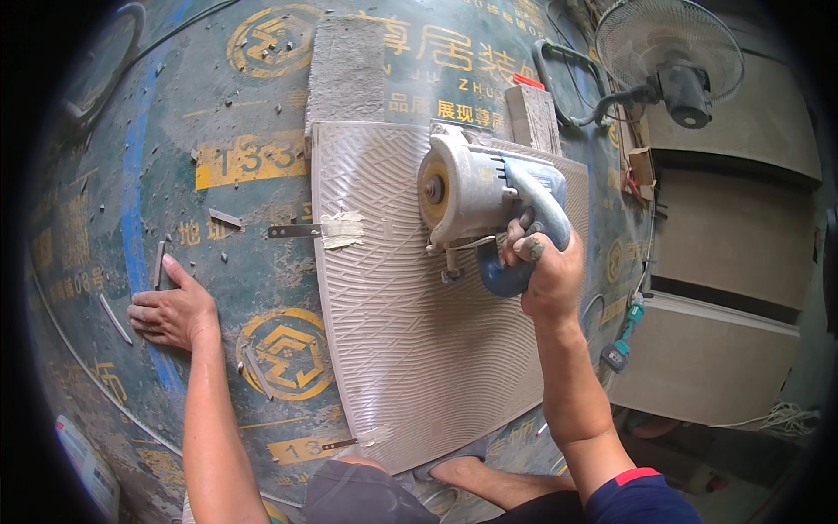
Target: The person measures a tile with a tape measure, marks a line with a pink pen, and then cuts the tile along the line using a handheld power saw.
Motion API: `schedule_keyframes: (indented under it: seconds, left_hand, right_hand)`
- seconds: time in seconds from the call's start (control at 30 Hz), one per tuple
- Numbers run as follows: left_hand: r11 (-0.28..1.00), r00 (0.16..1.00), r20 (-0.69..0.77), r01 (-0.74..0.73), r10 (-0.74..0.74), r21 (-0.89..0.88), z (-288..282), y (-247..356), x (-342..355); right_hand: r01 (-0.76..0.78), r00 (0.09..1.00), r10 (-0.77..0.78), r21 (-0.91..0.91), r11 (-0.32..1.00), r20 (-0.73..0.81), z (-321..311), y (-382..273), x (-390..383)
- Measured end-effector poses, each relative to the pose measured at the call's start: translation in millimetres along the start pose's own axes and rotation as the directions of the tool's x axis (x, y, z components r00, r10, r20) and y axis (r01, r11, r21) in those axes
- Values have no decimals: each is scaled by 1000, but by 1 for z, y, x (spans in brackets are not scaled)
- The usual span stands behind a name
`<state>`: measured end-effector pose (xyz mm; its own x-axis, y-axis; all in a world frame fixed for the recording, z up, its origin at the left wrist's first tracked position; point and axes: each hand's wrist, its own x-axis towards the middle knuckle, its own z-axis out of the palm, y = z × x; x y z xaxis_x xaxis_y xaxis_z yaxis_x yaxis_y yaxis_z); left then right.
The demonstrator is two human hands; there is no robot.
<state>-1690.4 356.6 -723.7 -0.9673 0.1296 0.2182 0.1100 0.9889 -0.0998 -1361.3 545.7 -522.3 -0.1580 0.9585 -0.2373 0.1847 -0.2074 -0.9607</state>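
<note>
My right hand (546, 262) is wrapped round the rear handle of a grey and blue circular stone cutter (476, 188), its round blade guard facing left. The cutter is over a large tile (393, 349), which lies ridged back up; whether its blade touches the tile cannot be made out. At the tile's left edge, a dark perforated metal strap (295, 231) ends under a cream patch of adhesive (342, 230). To the left, my left hand (179, 313) rests palm down on the floor sheet, fingers spread. Its thumb lies beside a thin grey offcut strip (160, 265).
Several offcuts (225, 217) and crumbs litter the green floor sheet (262, 279). Beyond the tile are a grey slab (345, 70), a block (532, 118) and a fan (670, 61). To the right lie a teal cordless tool (624, 336) and large tiles (716, 358).
</note>
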Motion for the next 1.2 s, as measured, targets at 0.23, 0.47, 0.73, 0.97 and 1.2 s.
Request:
schedule_keyframes:
  seconds: [0.23, 0.47, 0.73, 0.97, 1.2]
  left_hand:
    - [1000, 1000, 13, 2, -1, -20, 2, 0, -1]
    - [1000, 1000, 13, 3, -2, -31, -1, 3, -2]
    - [1000, 1000, 0, 6, -6, -13, 0, 0, 0]
    - [1000, 1000, -5, 4, -5, -8, 0, 0, 0]
    - [1000, 1000, 24, 4, -4, -3, -3, 1, -1]
  right_hand:
    - [29, 999, -29, 13, 999, 18, -1, 4, 0]
    - [-21, 1000, 21, 73, 997, 2, -6, 1, -3]
    - [-12, 1000, 11, 54, 998, 15, -3, -6, 0]
    - [-11, 1000, 10, 40, 999, 20, -2, 0, 2]
    - [-15, 1000, 15, 37, 999, 21, -5, 4, 2]
